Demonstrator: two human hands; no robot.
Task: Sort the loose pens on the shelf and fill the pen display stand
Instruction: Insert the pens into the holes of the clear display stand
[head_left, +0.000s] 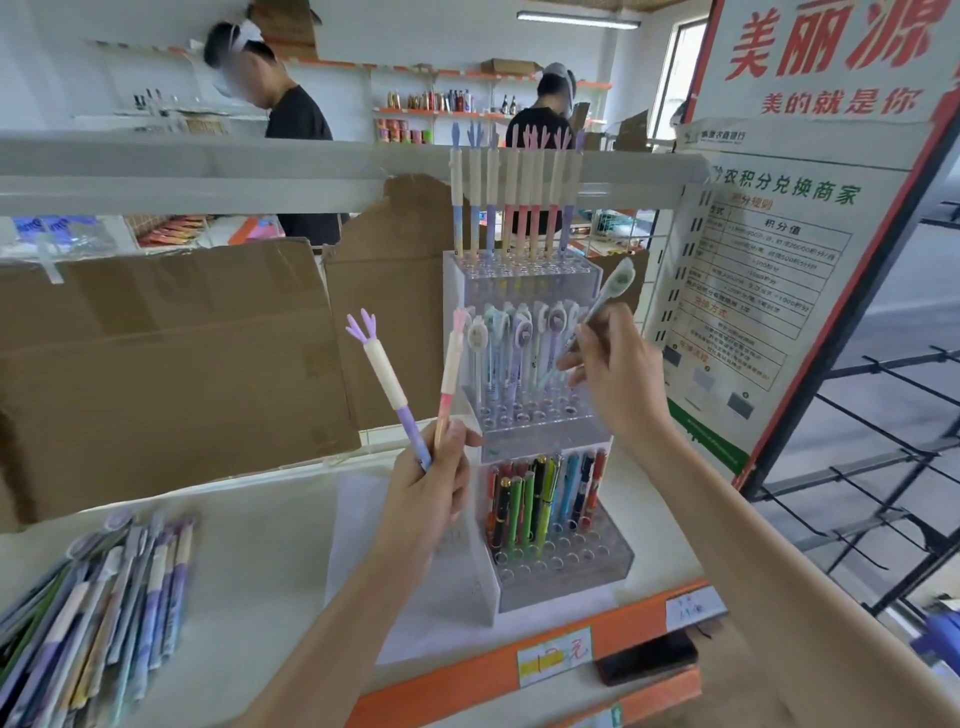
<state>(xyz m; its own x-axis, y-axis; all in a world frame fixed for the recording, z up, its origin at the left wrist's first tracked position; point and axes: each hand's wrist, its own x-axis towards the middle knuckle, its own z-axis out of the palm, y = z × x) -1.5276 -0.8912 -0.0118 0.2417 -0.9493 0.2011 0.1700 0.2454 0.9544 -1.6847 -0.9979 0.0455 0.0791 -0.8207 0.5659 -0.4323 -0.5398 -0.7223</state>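
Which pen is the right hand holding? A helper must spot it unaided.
Start at the clear tiered pen stand. Beside its middle tier the right hand pinches a pale blue-grey pen, tilted. Unlike its neighbours it sits in no hole.

Two bare forearms come up from the bottom edge, and no sleeve shows on either (any clothing lies below the frame). The left hand (426, 488) and the right hand (618, 379) wear no gloves. No ring, watch or band is visible on the fingers or wrists. The nails that show look short and unpainted, though they are too small to judge well. Both arms are slim and widen toward the camera with the wide lens. Nothing else of the person's body is in view.
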